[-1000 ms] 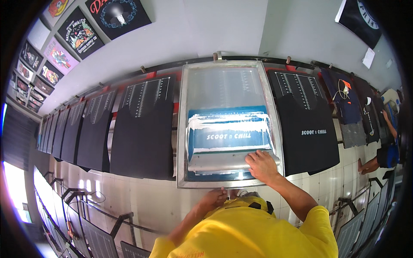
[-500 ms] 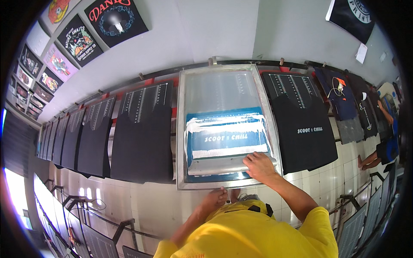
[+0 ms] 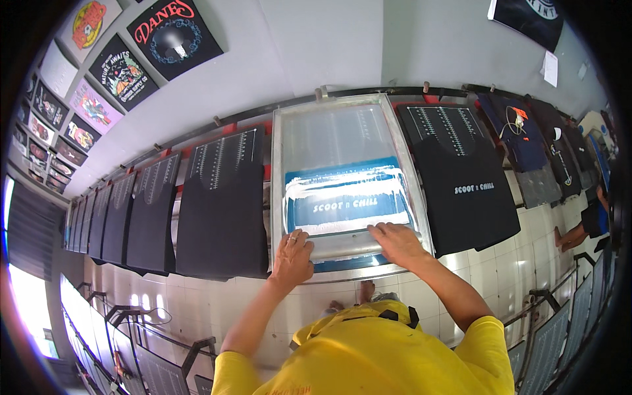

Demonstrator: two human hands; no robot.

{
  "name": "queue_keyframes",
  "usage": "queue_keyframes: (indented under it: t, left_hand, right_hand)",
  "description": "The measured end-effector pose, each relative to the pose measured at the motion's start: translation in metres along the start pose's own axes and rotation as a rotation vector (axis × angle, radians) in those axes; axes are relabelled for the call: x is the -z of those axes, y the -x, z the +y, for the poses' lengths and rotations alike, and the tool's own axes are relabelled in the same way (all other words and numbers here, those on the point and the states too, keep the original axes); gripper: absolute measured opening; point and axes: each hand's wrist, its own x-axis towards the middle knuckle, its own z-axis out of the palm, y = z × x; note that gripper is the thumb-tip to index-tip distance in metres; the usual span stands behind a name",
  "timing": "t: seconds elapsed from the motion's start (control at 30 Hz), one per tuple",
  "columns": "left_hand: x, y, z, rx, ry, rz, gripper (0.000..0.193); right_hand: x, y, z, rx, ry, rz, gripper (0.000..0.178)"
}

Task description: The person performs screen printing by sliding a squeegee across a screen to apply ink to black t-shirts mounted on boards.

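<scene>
A metal-handled squeegee [image 3: 339, 247] lies across the near part of a screen-printing frame [image 3: 277, 141]. My left hand [image 3: 293, 258] grips the squeegee's left end, and my right hand [image 3: 397, 244] closes over its right part. White ink [image 3: 309, 188] is smeared in a band over the blue stencil [image 3: 299, 214], with another strip along the squeegee's far side. White lettering shows in the stencil between the two bands. What lies under the frame is mostly hidden; pale scale marks show faintly through the mesh.
Right of the frame, a black shirt [image 3: 461, 224] with white lettering lies on a board. More black shirts [image 3: 220, 224] line the left side. A cable with an orange tag [image 3: 519, 118] rests on dark cloth. Another person's leg [image 3: 571, 235] shows at the far right. Racks [image 3: 191, 355] stand behind me.
My left hand has risen from below the frame's near edge onto the squeegee's left end. My right hand has shifted slightly and stays on the squeegee. The view has tilted a little.
</scene>
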Motion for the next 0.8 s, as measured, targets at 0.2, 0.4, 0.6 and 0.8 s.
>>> queue_keyframes:
  t: [0.2, 0.4, 0.6, 0.8]
  left_hand:
    - [-0.021, -0.004, 0.005, 0.159, 0.071, -0.066, 0.029]
    - [-0.017, -0.001, -0.001, 0.112, 0.036, 0.045, 0.033]
    - [-0.035, 0.02, 0.005, 0.079, -0.091, 0.148, 0.019]
    - [-0.039, 0.012, -0.006, 0.077, -0.006, 0.143, 0.027]
  right_hand:
    - [0.005, 0.041, 0.022, -0.182, 0.042, 0.014, 0.032]
    - [0.002, 0.046, 0.023, -0.219, -0.082, 0.054, 0.033]
    - [-0.005, 0.064, 0.007, -0.226, -0.092, 0.011, 0.04]
    - [-0.004, 0.05, 0.015, -0.242, -0.118, -0.019, 0.041]
